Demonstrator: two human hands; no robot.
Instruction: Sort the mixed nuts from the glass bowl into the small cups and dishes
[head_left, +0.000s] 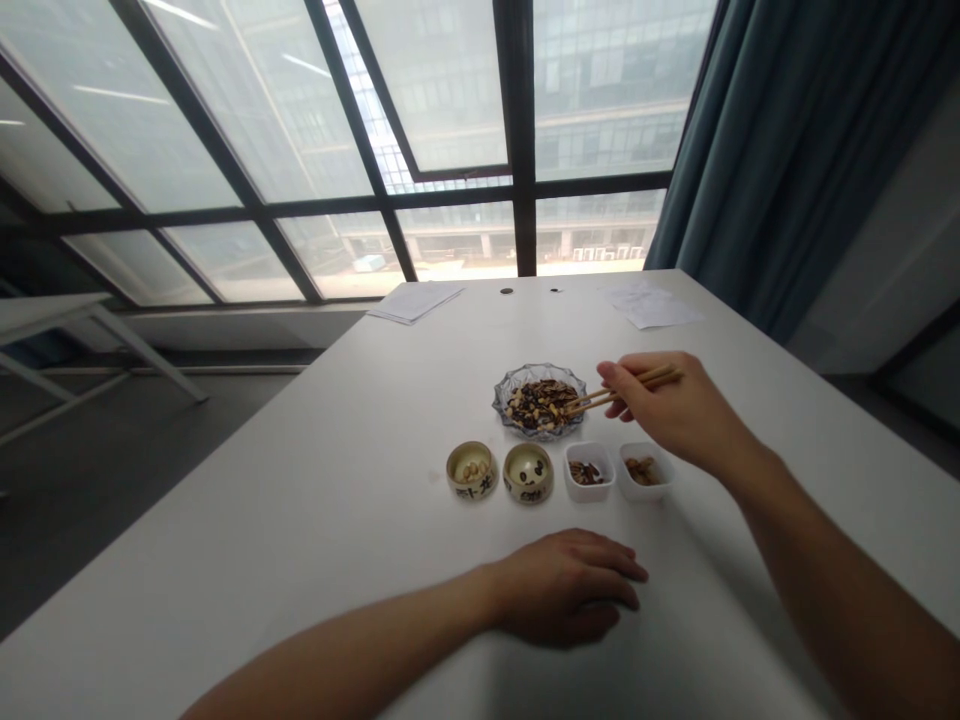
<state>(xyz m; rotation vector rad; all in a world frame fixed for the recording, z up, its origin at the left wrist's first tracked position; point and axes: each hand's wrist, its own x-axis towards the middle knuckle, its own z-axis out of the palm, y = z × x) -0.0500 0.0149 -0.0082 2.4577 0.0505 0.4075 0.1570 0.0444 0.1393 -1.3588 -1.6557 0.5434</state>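
Observation:
My right hand (660, 405) grips a pair of wooden chopsticks (600, 400), whose tips reach into a clear glass bowl (501, 412). That bowl holds a mix of dark seeds and pale nuts (540, 402). In front of it stands a row of small containers. A round cup (471, 488) has pale nuts inside, and a second round cup (529, 490) holds a few dark pieces. Brown pieces lie in one white square dish (589, 492) and in another white dish (646, 490) to its right. Nearer me, my left hand (570, 588) rests on the table with fingers extended, holding nothing.
The white table (337, 480) runs toward large windows. Papers (415, 300) lie at its far left corner, more sheets (652, 303) at the far right. Two small dark round spots are between them. A blue curtain (780, 150) hangs on the right; another table (52, 315) stands left.

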